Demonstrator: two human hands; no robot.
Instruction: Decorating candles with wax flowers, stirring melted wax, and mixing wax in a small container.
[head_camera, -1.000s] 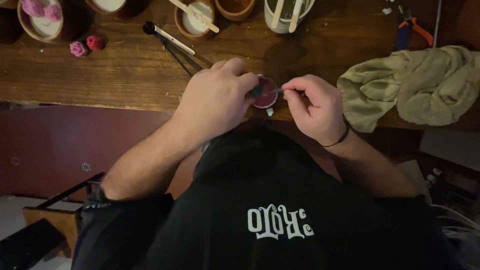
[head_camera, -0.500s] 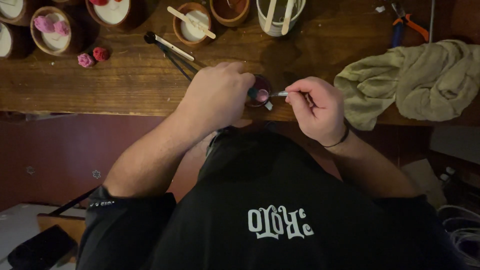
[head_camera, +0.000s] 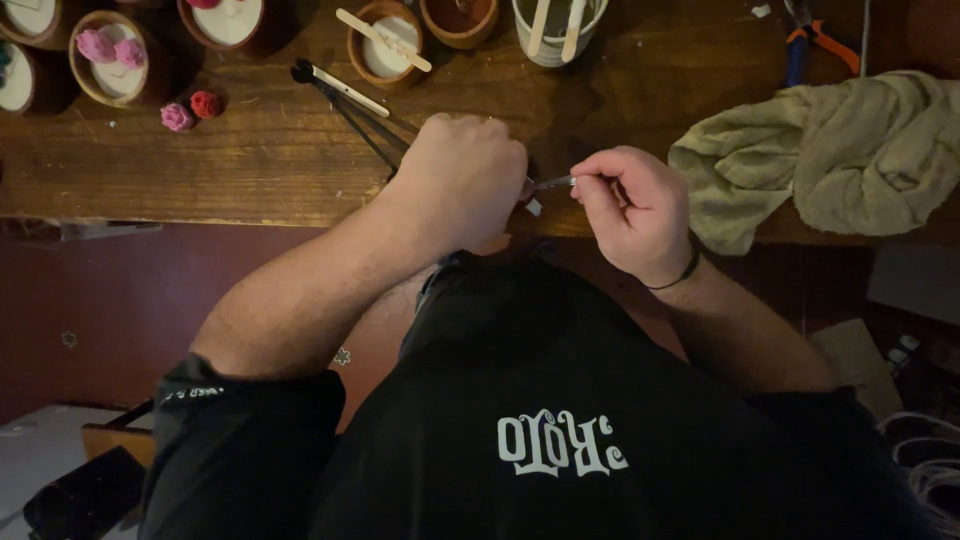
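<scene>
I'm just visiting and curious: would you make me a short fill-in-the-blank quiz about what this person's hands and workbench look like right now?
1. The right hand pinches a thin ____ tool pointing toward the left hand.
2. The crumpled cloth lies on the person's ____ side.
3. Two small rose shapes lie on the ____ table.

Missing words: metal; right; wooden

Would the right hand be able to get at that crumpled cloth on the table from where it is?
Probably yes. The right hand holds a thin metal tool, but the cloth lies just beside it on the wooden table, with nothing between them.
</scene>
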